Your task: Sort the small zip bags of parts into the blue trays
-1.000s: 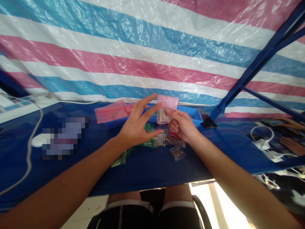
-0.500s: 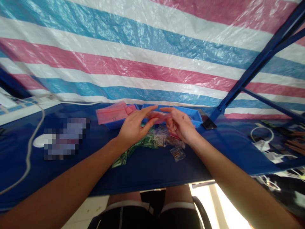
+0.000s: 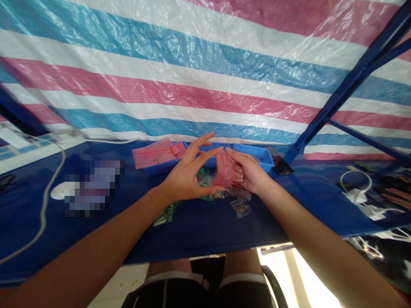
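A small pink zip-lock bag [image 3: 224, 169] stands upright in my right hand [image 3: 247, 171], whose fingers are closed around its right side. My left hand [image 3: 189, 171] has its fingers spread wide. Its index fingertip is at the bag's upper left edge and its thumb tip at the lower left; I cannot tell whether they press on it. Below the hands lie green packets [image 3: 165, 215], partly hidden by my left hand, and small clear packets [image 3: 240, 207] with tiny parts inside.
Flat pink bags [image 3: 154, 154] rest on a blue bin at the left of the row. Another blue bin [image 3: 257, 156] is behind my right hand, beside a dark phone-like slab [image 3: 283, 166]. A white cable [image 3: 48, 201] runs along the left; a coiled white cable [image 3: 355, 173] lies right.
The pink bag has turned from lying flat between both hands to upright in my right hand. My left fingers have spread apart, and the thumb has moved down.
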Action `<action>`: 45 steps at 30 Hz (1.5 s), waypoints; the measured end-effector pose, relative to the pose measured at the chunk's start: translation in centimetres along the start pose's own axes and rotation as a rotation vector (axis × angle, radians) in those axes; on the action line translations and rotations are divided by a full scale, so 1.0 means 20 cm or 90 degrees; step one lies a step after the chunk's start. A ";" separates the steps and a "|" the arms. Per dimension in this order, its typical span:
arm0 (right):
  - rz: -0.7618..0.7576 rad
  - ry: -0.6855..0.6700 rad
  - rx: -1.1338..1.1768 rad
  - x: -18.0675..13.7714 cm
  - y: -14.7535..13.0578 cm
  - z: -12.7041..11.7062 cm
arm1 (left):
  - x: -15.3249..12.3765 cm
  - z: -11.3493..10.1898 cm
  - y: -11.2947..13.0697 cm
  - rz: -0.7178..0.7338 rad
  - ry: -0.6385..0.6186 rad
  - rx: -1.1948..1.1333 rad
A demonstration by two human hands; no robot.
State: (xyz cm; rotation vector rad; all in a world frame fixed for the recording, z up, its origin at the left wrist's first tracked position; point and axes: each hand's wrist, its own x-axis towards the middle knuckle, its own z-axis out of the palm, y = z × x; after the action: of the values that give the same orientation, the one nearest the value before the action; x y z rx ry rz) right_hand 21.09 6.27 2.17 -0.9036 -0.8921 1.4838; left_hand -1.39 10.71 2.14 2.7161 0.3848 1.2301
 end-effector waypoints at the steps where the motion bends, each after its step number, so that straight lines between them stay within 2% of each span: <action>1: 0.041 -0.011 0.008 0.00 -0.01 0.00 | 0.00 0.00 0.00 0.006 -0.005 -0.002; 4: 0.115 -0.039 0.008 -0.02 -0.03 0.00 | 0.00 0.01 -0.02 0.031 0.007 0.002; 7: 0.141 -0.064 0.005 -0.02 -0.03 0.00 | 0.00 0.01 -0.03 0.028 0.061 0.015; 11: 0.117 -0.103 0.033 0.00 -0.03 -0.02 | 0.00 -0.02 -0.05 0.000 0.114 0.087; 15: 0.085 -0.081 0.029 0.02 -0.02 -0.04 | 0.00 -0.11 -0.09 -0.019 0.099 0.180; 19: 0.063 -0.073 0.014 0.02 -0.01 -0.05 | -0.02 -0.22 -0.15 -0.100 0.131 0.261; 22: 0.050 -0.072 0.012 0.02 -0.01 -0.04 | -0.04 -0.26 -0.21 -0.175 0.095 0.341; 27: 0.022 -0.066 0.004 0.01 -0.02 -0.04 | -0.08 -0.24 -0.29 -0.277 -0.074 0.398; 29: 0.013 -0.067 0.003 0.00 -0.03 -0.04 | -0.08 -0.23 -0.29 -0.290 -0.100 0.400; 31: 0.004 -0.067 0.000 0.00 -0.04 -0.04 | -0.07 -0.23 -0.27 -0.289 -0.090 0.414; 36: -0.020 -0.056 -0.044 0.01 -0.03 -0.05 | -0.06 -0.27 -0.22 -0.300 0.002 0.507; 39: -0.101 -0.047 -0.196 0.00 -0.01 -0.04 | -0.07 -0.26 -0.22 -0.318 -0.064 0.521; 42: -0.297 -0.040 -0.493 -0.02 0.02 -0.03 | -0.09 -0.23 -0.23 -0.341 -0.123 0.518; 45: -0.484 -0.142 -0.708 -0.04 0.04 -0.01 | -0.09 -0.21 -0.22 -0.339 -0.111 0.526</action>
State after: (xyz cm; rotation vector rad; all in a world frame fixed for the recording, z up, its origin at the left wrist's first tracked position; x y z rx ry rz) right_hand 21.06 5.35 1.36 -0.9709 -2.0295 0.3424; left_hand -6.52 14.54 2.58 2.9263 1.7777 0.7674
